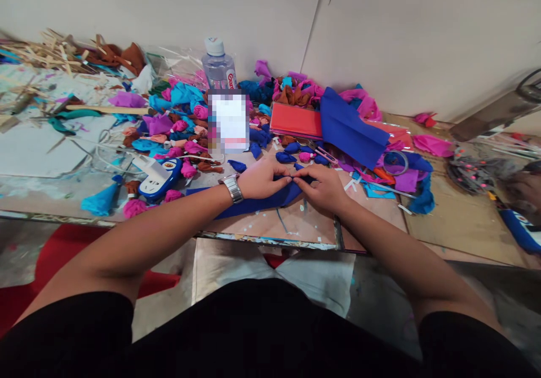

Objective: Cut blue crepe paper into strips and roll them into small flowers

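Observation:
My left hand (pixel 264 179), with a metal-banded watch (pixel 232 189) on its wrist, pinches the top edge of a long dark blue strip (pixel 253 204) that looks like crepe paper or thin cloth. Opposite it, my right hand (pixel 322 185) pinches the same strip, and the fingertips of both hands nearly meet. The strip lies along the table's front part, its left end running under my left wrist. Just beyond my hands lie several small dark blue twisted bundles (pixel 285 157), a pink one (pixel 305 156) and a pink clip-like piece (pixel 325 155).
Behind my hands stand a clear bottle (pixel 218 68) and a blurred-out upright screen (pixel 229 120). A red packet (pixel 296 120) and a blue sheet (pixel 353 129) lie among colourful scraps. At left is a blue-and-white power strip (pixel 158 181) with a cable; at right, a tape roll (pixel 395 163).

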